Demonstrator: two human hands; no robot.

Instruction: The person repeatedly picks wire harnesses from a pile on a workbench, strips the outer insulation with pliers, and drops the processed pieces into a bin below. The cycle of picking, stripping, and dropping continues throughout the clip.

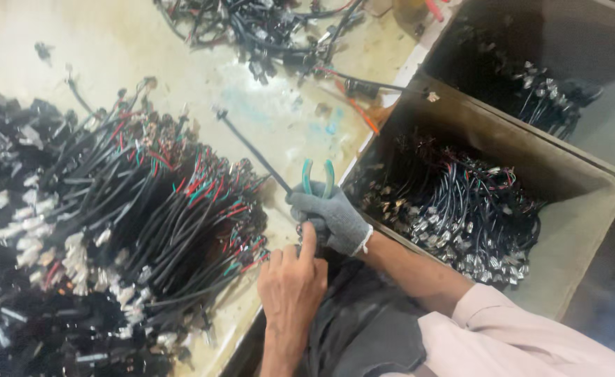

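Bare left hand (291,283) pinched a cable end; gloved right hand (330,216) was clenched on green-handled pliers (318,178) gripping one black cable (252,148) at the table edge. Judged partway: a large pile (133,216) lay beside, the nearer bin (573,230) part-filled.

Cable heaps (112,230) left, bin (587,209) right; bare bench (279,119) between.

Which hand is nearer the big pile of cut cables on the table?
Left. The bare left hand sits beside the pile; the gloved right hand, holding pliers, is farther, toward the bin.
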